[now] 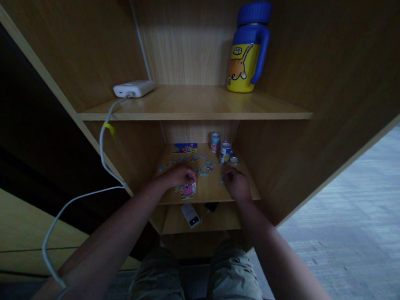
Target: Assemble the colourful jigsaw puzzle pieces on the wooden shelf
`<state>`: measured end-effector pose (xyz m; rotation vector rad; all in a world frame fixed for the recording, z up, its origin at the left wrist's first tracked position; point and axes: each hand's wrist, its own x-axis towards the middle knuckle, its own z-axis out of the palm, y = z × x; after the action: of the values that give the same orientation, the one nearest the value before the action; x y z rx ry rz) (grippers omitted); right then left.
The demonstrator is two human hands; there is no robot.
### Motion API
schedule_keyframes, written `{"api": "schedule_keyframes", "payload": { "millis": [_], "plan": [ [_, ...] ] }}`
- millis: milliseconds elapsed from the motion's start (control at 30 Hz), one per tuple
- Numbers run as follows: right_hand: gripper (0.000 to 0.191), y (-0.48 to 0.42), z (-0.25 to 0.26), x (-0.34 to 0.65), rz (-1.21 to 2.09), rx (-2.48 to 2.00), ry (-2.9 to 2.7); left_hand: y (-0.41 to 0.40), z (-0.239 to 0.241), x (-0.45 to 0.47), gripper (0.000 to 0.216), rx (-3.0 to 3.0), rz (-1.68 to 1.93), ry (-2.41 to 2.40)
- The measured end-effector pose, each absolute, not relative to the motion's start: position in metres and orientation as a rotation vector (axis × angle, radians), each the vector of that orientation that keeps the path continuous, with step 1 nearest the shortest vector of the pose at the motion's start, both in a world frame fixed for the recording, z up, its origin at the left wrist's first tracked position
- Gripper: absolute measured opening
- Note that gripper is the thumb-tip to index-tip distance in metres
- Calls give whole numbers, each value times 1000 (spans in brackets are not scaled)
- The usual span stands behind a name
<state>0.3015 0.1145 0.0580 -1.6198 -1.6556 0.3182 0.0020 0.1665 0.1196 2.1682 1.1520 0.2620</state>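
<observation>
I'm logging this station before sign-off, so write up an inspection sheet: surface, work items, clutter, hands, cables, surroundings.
Surface: wooden middle shelf.
Work items: scattered puzzle pieces, a pink-patterned cluster, a picture card at the back, two printed cans, a round lid beside them.
Clutter: blue-and-yellow bottle and white device on the upper shelf; phone-like object below.
Hands: left hand by the cluster, right hand in front of the cans; grip unclear.
Cables: white cable hangs from the device, overlapping the left forearm in view.
Surroundings: wooden side panels; greyish floor at right.
</observation>
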Motion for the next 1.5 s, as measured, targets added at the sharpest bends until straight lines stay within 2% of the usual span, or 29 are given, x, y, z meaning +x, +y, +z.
{"api": "schedule_keyframes", "payload": {
  "millis": [500, 900, 1167, 1233, 1500],
  "plan": [
    [10, 115, 57, 301, 313, -1616, -1672, 166, 107, 1, 11, 2186, 360, 1120],
    [9, 116, 54, 302, 295, -1604, -1659, 168, 95, -2, 21, 2085, 473, 1056],
    [10, 116, 54, 302, 290, -1587, -1659, 166, 97, -1, 8, 2186, 402, 1049],
    [10, 116, 55, 301, 286, -1587, -1657, 162, 99, 0, 10, 2261, 394, 1053],
    [10, 114, 58, 300, 294, -1581, -1648, 120, 96, 4, 21, 2520, 785, 1322]
  ]
}}
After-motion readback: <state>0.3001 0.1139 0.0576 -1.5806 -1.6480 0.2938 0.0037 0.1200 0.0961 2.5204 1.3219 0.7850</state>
